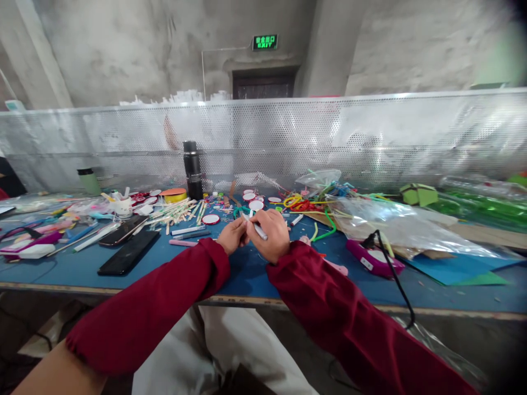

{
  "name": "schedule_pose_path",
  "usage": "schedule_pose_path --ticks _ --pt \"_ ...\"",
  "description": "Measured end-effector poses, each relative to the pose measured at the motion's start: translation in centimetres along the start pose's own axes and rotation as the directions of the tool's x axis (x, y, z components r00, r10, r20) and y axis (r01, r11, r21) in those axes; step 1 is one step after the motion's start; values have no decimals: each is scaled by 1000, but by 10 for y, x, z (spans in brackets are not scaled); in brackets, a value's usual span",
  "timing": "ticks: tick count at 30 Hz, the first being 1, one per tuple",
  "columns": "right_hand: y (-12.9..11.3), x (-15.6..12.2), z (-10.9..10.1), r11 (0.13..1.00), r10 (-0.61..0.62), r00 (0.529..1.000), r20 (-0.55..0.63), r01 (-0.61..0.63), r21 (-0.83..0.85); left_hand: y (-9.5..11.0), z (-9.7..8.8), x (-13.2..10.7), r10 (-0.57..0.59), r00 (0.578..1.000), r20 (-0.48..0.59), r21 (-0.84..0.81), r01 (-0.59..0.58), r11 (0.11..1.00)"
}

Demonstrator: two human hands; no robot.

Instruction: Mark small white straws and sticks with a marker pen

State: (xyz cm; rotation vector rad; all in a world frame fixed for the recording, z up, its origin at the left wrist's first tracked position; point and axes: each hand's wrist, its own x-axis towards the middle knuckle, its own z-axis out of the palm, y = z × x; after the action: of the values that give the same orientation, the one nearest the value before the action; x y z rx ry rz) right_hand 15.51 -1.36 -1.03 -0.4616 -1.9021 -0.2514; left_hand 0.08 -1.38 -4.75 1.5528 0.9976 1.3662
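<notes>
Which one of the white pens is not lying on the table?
The white pen gripped in the right hand; the others, left and right of both hands, lie on the blue tabletop.

The person wears loose maroon oversleeves with gathered ends and pale clothing.

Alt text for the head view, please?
The right hand holds a white marker close to the left hand, over a cluttered blue table. Two dark phones lie to the left; a black bottle stands farther back.
</notes>
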Motion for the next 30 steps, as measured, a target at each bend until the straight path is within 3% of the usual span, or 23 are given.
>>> schedule_pose_path --ticks 30 --pt "1 0 0 1000 -8 1000 0 8 -12 1 0 0 9 1000 4 25 -9 1000"
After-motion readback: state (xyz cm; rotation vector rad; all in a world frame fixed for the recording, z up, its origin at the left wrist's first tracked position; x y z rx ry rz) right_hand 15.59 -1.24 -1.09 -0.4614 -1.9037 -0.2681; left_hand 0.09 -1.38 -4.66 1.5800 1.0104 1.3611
